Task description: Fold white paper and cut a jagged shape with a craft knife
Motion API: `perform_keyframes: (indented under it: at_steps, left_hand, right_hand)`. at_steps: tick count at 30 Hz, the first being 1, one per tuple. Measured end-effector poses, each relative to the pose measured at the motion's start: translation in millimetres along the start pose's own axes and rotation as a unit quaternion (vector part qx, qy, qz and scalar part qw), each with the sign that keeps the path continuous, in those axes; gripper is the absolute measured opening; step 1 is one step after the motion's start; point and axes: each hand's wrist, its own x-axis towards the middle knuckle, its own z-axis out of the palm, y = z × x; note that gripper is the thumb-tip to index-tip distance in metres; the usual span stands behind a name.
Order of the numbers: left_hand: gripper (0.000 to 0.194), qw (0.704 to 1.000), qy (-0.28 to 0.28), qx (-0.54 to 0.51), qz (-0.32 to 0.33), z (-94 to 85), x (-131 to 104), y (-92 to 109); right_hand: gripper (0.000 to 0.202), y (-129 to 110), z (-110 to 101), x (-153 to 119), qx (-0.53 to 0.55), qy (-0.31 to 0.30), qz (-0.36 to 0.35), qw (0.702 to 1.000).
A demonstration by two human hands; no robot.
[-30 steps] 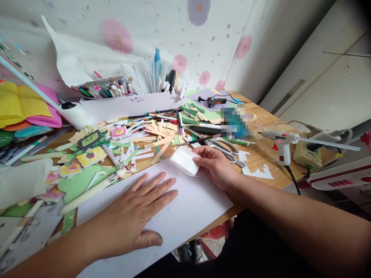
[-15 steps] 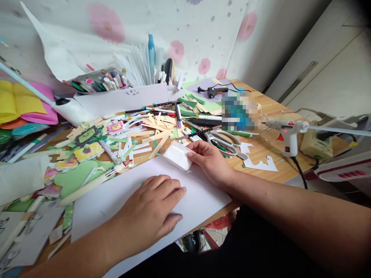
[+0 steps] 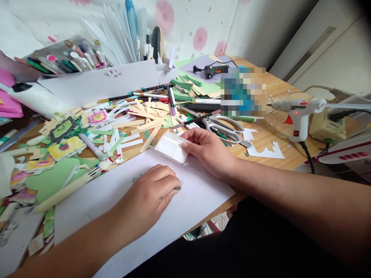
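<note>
Two bare hands work at one large white sheet (image 3: pixel 199 189). The right hand (image 3: pixel 207 150) pinches one small white pad (image 3: pixel 171 147) between thumb and fingers at the sheet's far edge; whether the pad touches the sheet is unclear. The left hand (image 3: pixel 156 185) is above the sheet, fingers curled in; I cannot tell whether they hold anything. Beyond the sheet are one pair of scissors (image 3: pixel 207 123), one white pen box (image 3: pixel 104 82) and one dark glue gun (image 3: pixel 213 71); a second glue gun, white (image 3: pixel 301 117), is to the sheet's right. Overlapping paper strips (image 3: pixel 155 125) beyond the sheet defy counting. The left forearm covers part of the sheet, whose near end is cut off, and a pixelated patch past its far edge hides whatever is there.
</note>
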Motion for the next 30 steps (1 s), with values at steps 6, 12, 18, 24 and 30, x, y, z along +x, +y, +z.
perform_keyframes:
  at_steps: [6, 12, 18, 24, 30]
  left_hand:
    - [0.017, 1.0, 0.008, -0.002, 0.008, 1.5, -1, -1]
    - [0.017, 1.0, -0.009, -0.027, 0.006, -1.2, 5, 1]
    - [0.015, 0.998, 0.022, -0.045, -0.041, 0.0, 4, 5]
    - [0.015, 0.999, 0.016, -0.044, -0.01, 0.2, 4, 6]
    - [0.014, 0.999, -0.005, -0.028, -0.026, -0.1, 10, 7]
  right_hand:
    - [0.005, -1, 0, 2, 0.014, 0.004, 0.017, 1.0]
    - [0.003, -1, 0, 2, -0.002, 0.004, 0.01, 1.0]
    - [0.005, -2, 0, 1, 0.005, 0.0, 0.016, 1.0]
    - [0.005, -2, 0, 1, -0.003, 0.0, 0.013, 1.0]
    - [0.004, -3, 1, 2, -0.009, 0.003, 0.011, 1.0]
